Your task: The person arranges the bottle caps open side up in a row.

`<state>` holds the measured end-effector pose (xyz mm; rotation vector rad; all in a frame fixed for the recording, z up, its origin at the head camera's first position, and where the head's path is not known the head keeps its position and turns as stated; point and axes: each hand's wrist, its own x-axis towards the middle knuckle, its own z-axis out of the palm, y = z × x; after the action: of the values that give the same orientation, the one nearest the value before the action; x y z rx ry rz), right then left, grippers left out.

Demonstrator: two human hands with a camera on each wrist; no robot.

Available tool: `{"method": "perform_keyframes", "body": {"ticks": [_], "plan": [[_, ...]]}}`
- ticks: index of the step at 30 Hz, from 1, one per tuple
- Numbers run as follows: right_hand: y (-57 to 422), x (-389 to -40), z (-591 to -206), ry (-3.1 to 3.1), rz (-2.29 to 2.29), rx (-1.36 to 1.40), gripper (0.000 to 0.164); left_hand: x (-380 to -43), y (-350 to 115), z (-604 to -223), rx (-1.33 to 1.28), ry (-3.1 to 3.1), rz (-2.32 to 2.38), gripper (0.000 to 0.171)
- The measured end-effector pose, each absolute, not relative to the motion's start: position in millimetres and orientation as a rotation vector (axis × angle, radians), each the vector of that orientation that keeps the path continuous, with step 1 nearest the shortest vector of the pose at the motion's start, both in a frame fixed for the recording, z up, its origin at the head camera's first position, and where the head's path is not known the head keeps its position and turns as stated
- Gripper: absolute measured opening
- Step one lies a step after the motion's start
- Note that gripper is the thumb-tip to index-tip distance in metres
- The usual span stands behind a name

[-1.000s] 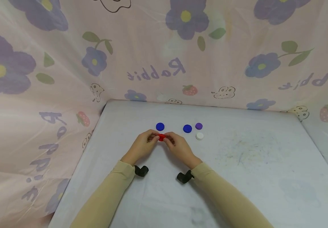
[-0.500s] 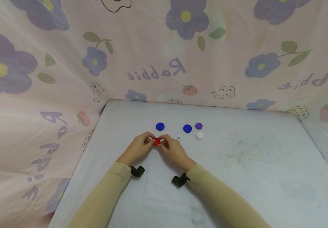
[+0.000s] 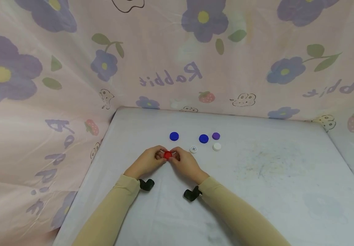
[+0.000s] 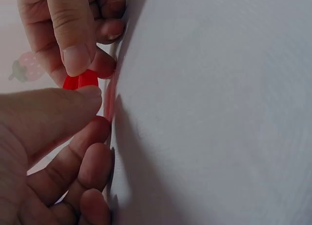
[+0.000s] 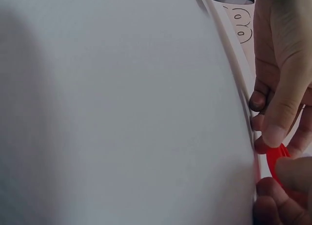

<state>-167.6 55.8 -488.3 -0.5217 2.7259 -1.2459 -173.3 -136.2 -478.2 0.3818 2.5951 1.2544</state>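
A red bottle cap point(image 3: 168, 155) is held between both hands, low over the white table, its round rim facing up in the head view. My left hand point(image 3: 147, 162) pinches its left edge between thumb and fingers; my right hand point(image 3: 186, 163) pinches the right edge. In the left wrist view the red cap point(image 4: 82, 81) shows between the two thumbs, partly covered by them. The right wrist view shows a ridged side of the red cap point(image 5: 277, 159). Just right of my right hand lies a white cap with a printed square mark point(image 3: 193, 149).
A blue cap point(image 3: 174, 136) lies beyond the hands. Farther right are another blue cap point(image 3: 203, 138), a purple cap point(image 3: 215, 136) and a plain white cap point(image 3: 217, 147). A flowered curtain point(image 3: 164, 51) stands behind the white table point(image 3: 257, 205).
Both hands have moved nearer to the body and slightly left with the red cap, which has tilted to show its round face. The marked white cap has come into view beside the right hand.
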Motion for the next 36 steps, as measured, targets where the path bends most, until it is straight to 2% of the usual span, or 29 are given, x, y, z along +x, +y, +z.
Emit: {"method": "perform_keyframes", "body": {"ticks": [20, 29, 36], "plan": [[60.0, -168.1, -484.0, 2.764, -1.134, -0.47, 0.022, -174.1, -131.4, -474.8, 0.356, 2.637, 1.167, 0.026], [85.1, -166.0, -479.3, 2.727, -1.191, -0.391, 0.027, -174.7, -127.6, -469.7, 0.335, 2.708, 1.187, 0.043], [111.3, -169.2, -479.5, 2.766, -1.242, -0.329, 0.028, -179.1, -113.1, -468.8, 0.414, 2.709, 1.213, 0.047]]}}
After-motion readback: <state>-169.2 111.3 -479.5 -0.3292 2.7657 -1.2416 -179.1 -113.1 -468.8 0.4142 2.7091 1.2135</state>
